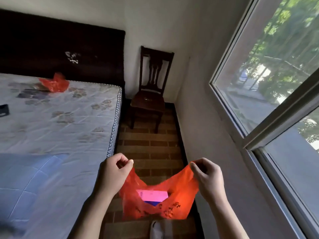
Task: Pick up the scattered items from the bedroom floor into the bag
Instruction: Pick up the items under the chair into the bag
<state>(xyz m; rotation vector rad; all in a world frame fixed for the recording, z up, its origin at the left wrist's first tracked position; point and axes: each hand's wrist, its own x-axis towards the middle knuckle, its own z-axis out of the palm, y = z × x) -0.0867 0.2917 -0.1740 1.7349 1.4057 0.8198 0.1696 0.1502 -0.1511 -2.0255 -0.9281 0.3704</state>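
Observation:
A red plastic bag hangs stretched between my two hands above the floor strip beside the bed. My left hand pinches the bag's left handle between thumb and fingers. My right hand pinches the right handle. Inside the bag lie a pink box and, under it, something blue. No loose items show on the visible brick-patterned floor.
A bed with a patterned mattress fills the left; on it lie another red bag and a dark object. A dark wooden chair stands in the corner ahead. A window lines the right wall. A shoe tip shows below the bag.

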